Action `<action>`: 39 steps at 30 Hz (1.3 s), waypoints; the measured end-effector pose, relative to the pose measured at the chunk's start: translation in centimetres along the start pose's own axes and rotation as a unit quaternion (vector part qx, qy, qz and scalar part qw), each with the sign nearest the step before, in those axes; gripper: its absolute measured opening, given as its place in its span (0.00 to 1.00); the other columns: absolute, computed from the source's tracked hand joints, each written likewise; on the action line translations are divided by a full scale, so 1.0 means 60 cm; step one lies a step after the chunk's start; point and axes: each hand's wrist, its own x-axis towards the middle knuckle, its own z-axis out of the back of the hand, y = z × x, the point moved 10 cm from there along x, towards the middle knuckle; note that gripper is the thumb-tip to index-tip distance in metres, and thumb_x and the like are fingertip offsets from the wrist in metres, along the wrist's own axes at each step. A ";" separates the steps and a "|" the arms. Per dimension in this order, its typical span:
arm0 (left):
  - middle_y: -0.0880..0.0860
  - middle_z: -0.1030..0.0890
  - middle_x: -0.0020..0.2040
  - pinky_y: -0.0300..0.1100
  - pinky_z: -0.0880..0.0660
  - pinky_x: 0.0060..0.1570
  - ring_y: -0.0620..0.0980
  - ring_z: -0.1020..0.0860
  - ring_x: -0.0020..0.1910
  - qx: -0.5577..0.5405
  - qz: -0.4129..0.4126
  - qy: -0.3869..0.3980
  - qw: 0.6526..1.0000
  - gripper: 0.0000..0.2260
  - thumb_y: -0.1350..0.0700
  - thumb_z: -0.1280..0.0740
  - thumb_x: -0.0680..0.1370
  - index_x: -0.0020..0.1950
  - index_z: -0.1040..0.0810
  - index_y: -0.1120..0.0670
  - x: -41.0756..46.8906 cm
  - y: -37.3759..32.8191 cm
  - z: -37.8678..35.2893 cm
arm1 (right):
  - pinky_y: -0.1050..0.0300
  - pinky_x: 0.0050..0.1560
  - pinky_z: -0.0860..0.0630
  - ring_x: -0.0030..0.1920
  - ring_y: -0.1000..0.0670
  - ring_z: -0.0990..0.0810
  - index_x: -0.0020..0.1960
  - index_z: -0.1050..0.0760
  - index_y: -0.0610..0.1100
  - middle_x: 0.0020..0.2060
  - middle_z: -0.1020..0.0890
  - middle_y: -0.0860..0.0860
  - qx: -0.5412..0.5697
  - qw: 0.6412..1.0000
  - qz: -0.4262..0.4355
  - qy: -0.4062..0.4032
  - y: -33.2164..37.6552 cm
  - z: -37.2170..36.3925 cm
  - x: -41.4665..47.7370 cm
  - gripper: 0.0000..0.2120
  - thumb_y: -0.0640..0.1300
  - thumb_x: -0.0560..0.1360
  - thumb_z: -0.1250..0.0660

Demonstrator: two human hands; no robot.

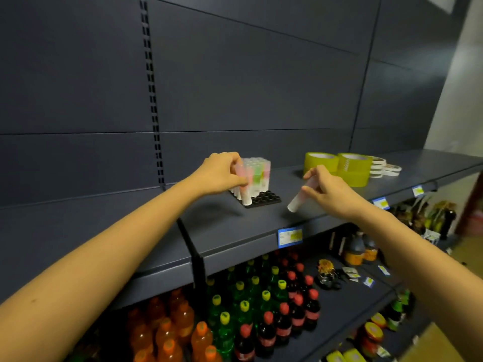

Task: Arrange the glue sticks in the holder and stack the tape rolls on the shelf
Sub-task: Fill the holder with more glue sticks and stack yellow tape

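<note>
Writing: none legible. Price tags on the front edge of the shelf have a blue border and a yellow patch, print too blurred to read. The glue stick labels show only as pink and green bands; no brand readable

Holder: black tray of round sockets, on the shelf. Back rows filled with upright glue sticks, clear caps up, white bases down. Front-right sockets show as open black rings

Left hand: fingers curled round a pink-banded stick at the holder's near left corner. Stick upright, base at the tray; cannot tell whether it is seated in a socket

Right hand: thumb and fingers pinch a loose glue stick. It is tilted, white end down and to the left, held above the shelf just right of the holder and apart from it. Hands apart, one stick each

Tape: wide yellow tape rolls lie flat, side by side and touching, behind the right hand. The right pile is taller, possibly two stacked; cannot tell. Just right of them, thin white rolls in a short flat stack, more beside it

Lower shelf: bottles in blocks, orange bottles, green bottles with yellow caps, dark bottles with red caps. Farther right, sauce bottles, labels unreadable
</note>
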 end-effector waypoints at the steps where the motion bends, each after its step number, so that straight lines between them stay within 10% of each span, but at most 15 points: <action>1: 0.54 0.20 0.45 0.49 0.25 0.49 0.54 0.22 0.44 0.016 -0.008 -0.005 1.000 0.10 0.54 0.29 0.72 0.49 0.25 0.57 0.017 -0.009 -0.011 | 0.60 0.38 0.39 0.41 0.47 0.29 0.60 0.32 0.35 0.45 0.22 0.41 0.001 1.000 0.006 -0.006 -0.010 0.006 0.010 0.14 0.40 0.78 0.36; 39: 0.52 0.26 0.58 0.42 0.36 0.42 0.52 0.25 0.52 0.372 0.102 -0.131 0.913 0.13 0.51 0.37 0.79 0.61 0.21 0.52 0.167 -0.045 -0.125 | 0.48 0.49 0.25 0.43 0.43 0.23 0.58 0.36 0.43 0.40 0.23 0.47 0.191 0.953 0.217 0.094 -0.088 -0.106 0.233 0.16 0.44 0.76 0.33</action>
